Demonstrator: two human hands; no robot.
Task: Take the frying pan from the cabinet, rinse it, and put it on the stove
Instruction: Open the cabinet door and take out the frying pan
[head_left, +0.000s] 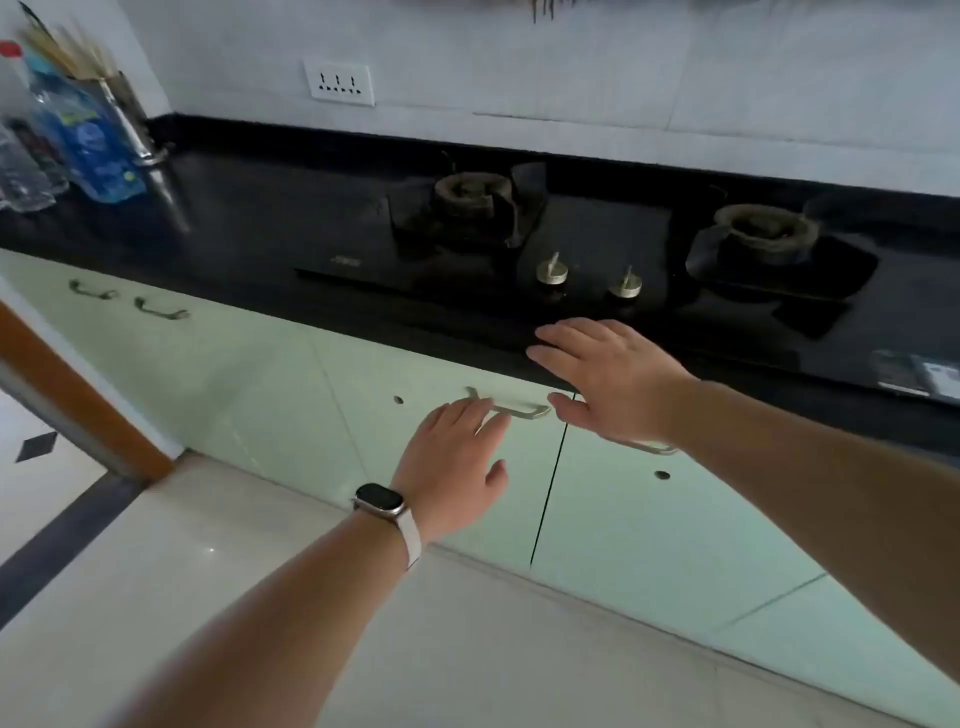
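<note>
A pale green cabinet (447, 519) with two shut doors stands under a black gas stove (597, 244) that has two burners and two knobs. My left hand (457, 462), with a watch on its wrist, is spread open, its fingertips at the metal handle (519, 409) of the left door. My right hand (613, 379) hovers open in front of the counter's front edge, just above the right door's handle (652, 447). No frying pan is in view.
Plastic bottles (78, 130) and a metal utensil holder (130, 119) stand at the counter's far left. More cabinet doors with handles (156, 309) run to the left. A wall socket (338, 82) sits above the counter. Pale tiled floor (363, 623) lies below.
</note>
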